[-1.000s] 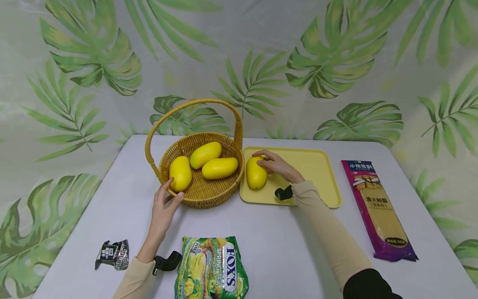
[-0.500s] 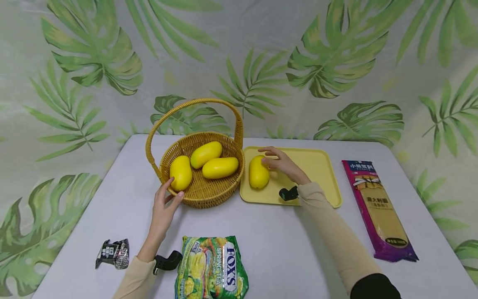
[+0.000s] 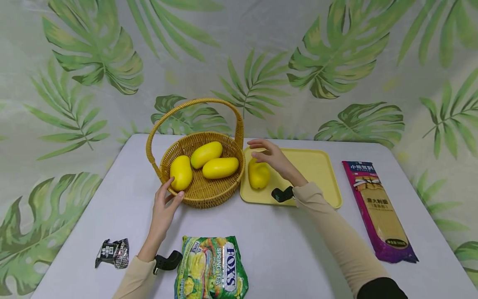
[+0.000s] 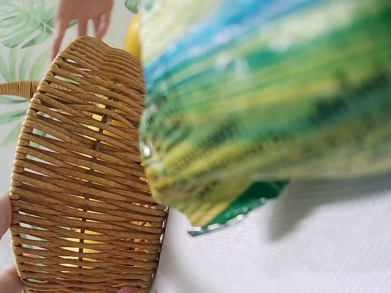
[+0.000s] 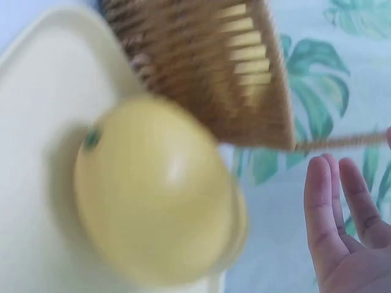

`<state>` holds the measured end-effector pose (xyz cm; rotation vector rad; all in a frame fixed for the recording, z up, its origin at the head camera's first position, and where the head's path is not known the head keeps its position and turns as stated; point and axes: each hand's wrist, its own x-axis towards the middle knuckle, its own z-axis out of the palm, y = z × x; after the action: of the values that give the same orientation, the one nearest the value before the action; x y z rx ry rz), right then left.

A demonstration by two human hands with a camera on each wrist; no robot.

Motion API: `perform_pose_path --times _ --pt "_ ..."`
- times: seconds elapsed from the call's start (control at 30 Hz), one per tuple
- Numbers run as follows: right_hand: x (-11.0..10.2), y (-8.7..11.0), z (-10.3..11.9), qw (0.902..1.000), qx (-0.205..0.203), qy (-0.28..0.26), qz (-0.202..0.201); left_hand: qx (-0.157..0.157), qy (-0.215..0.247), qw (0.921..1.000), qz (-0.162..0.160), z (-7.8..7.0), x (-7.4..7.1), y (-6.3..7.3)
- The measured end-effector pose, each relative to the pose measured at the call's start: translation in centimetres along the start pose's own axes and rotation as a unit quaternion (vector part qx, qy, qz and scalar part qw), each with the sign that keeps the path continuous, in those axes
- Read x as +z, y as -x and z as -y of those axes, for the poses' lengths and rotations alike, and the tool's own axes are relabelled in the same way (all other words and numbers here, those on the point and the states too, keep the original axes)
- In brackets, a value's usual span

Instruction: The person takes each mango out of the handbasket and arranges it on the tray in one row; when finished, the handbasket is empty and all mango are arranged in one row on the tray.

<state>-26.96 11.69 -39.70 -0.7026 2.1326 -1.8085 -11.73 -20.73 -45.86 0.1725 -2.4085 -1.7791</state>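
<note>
Three yellow mangoes [image 3: 220,168] lie in a wicker basket [image 3: 209,202] with a tall arched handle. My left hand [image 3: 162,211] holds the basket's near-left rim, its fingertips beside the leftmost mango [image 3: 181,172]. In the left wrist view, fingertips show at the edge of the woven wall [image 4: 91,183]. Another mango [image 3: 258,177] rests on the left end of a pale yellow tray [image 3: 306,170]. My right hand [image 3: 276,161] hovers over that mango's far end, fingers extended and holding nothing, and partly hides it. The right wrist view shows the mango [image 5: 153,189] apart from the fingers [image 5: 324,213].
A green FOX'S candy bag [image 3: 210,268] lies at the near edge, close to my left forearm. Left of it sits a crumpled black wrapper [image 3: 113,253]. A long spaghetti packet [image 3: 379,211] lies at the right. Leaf-patterned cloth [image 3: 261,74] hangs behind the table.
My right hand has come off the tray mango, drawn slightly right, then moved left and up above its far end. The left hand and basket have stayed put.
</note>
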Motion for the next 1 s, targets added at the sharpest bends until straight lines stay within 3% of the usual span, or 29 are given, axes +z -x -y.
perform_pose_path --times 0.17,0.3,0.53,0.7,1.0 --pt "2.7 -1.2 1.7 0.9982 -0.003 0.012 0.059 0.003 0.000 1.0000 -0.002 -0.1 0.0 0.0" --pt "4.6 -2.5 2.6 0.9943 0.019 0.047 0.094 0.002 0.000 1.0000 -0.004 0.0 0.0 0.1" --pt "7.0 -4.7 2.4 0.9836 0.085 0.120 0.104 0.010 0.001 0.9999 -0.005 -0.1 0.0 0.0" --pt "8.3 -5.9 2.1 0.9718 0.125 0.178 0.092 0.009 0.000 0.9999 -0.006 0.0 0.0 0.0" --pt "9.3 -6.5 1.8 0.9441 0.126 0.258 0.162 0.006 0.002 1.0000 -0.005 0.2 -0.1 0.0"
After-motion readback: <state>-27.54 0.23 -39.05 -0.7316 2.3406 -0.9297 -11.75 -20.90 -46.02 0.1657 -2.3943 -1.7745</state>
